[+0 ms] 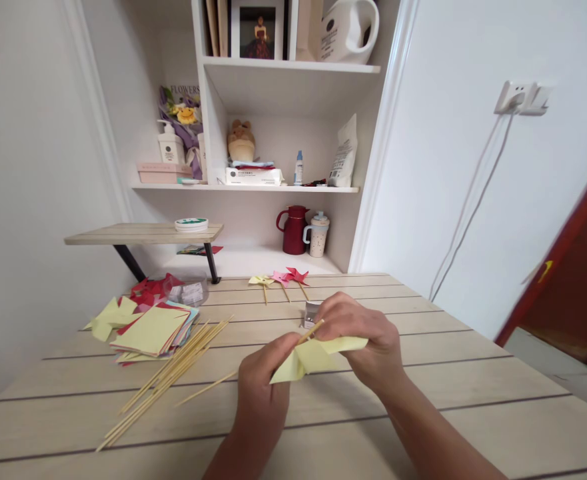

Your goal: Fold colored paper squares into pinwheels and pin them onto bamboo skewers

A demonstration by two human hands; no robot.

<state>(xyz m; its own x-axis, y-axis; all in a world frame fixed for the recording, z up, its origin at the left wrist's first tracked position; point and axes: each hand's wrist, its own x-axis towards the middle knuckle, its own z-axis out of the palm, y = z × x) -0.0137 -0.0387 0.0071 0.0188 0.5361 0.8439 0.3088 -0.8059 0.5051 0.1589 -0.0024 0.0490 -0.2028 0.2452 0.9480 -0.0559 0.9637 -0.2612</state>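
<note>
My left hand is closed around a thin wooden stick, which runs out behind it to the lower left. The stick's near end shows between my two hands. A pale yellow paper pinwheel is beside that end, its folded blades spreading below my fingers. My right hand is closed on the pinwheel's upper right side; its fingertips are close to the stick's end and partly hidden. Just behind my hands stands a small clear box with little things inside that I cannot make out.
Loose wooden sticks lie at the left beside a stack of coloured paper squares. A yellow folded pinwheel, red ones and a clear container are behind. Finished pinwheels on sticks lie at the table's back.
</note>
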